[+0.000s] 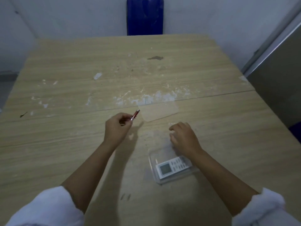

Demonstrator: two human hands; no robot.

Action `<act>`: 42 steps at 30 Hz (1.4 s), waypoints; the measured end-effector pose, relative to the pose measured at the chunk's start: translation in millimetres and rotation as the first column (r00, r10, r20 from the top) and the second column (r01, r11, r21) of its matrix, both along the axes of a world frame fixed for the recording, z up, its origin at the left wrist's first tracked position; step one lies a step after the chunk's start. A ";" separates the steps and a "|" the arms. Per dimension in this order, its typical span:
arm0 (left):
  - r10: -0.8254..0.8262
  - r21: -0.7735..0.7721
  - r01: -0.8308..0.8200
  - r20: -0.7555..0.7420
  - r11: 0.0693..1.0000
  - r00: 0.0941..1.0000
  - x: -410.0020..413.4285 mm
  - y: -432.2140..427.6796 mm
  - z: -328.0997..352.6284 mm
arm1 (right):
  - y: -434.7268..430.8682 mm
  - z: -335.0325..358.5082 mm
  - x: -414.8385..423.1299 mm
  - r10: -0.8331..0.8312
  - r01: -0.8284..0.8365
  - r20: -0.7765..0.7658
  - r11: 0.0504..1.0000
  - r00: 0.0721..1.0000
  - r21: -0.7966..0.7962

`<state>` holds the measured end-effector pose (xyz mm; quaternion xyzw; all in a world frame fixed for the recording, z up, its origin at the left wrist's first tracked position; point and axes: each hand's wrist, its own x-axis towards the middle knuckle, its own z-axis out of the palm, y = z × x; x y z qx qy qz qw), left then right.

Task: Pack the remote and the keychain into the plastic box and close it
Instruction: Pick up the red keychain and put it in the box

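Observation:
A clear plastic box (154, 162) sits on the wooden table near the front, right of centre. The white remote (173, 166) with a small screen lies inside it, slanted. My right hand (184, 136) hovers over the box's far end, fingers spread and holding nothing. My left hand (117, 127) is raised left of the box, fingers closed on the keychain (135, 115), a thin red and silver piece that sticks out up and to the right. The box's clear flat lid (160, 111) lies on the table just beyond the keychain's tip.
The wooden table (81, 95) bears white scuffs and a dark stain toward the back. A blue chair back (145, 16) stands behind the far edge. A grey cabinet (280, 88) rises at the right side.

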<state>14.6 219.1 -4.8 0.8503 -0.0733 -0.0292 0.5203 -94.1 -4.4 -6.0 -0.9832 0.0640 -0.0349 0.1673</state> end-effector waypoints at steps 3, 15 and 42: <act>-0.084 -0.011 0.084 -0.008 0.996 0.996 -41.9 -29.1 6.2 | -22.3 -0.9 -33.8 -0.100 0.097 -0.054 0.994 0.994 -0.052; -0.445 0.427 0.415 -0.034 0.803 0.895 -116.8 -70.9 2.3 | -41.3 -6.5 -80.4 -0.174 0.212 -0.179 0.952 0.968 0.222; 0.166 0.336 -0.162 0.017 0.928 0.986 -8.1 -80.9 -20.7 | -103.6 -32.1 0.1 -0.107 0.129 -0.200 0.986 0.974 0.103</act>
